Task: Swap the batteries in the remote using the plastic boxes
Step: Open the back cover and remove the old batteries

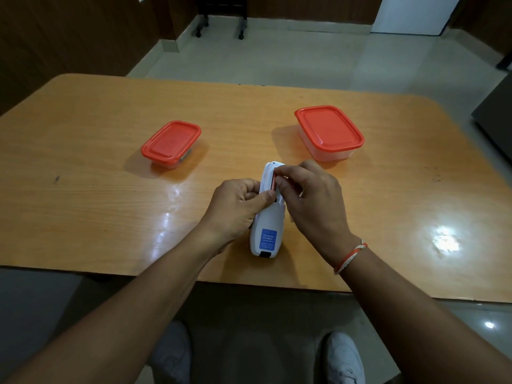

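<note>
Over the worktop (97, 151), the left hand (238, 209) grips a white remote (267, 231) by its side, back facing up, while the right hand (307, 195) pinches a red battery (273, 182) in the open compartment between both hands. Two red-lidded plastic boxes (171, 143) (329, 131) sit closed beyond the hands. A slipping pinch could send the battery rolling away.

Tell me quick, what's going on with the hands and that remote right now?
Left hand grips white remote, back side up. Right hand pinches red battery at open compartment. Both red-lidded boxes shut, apart, nothing blocking.
</note>
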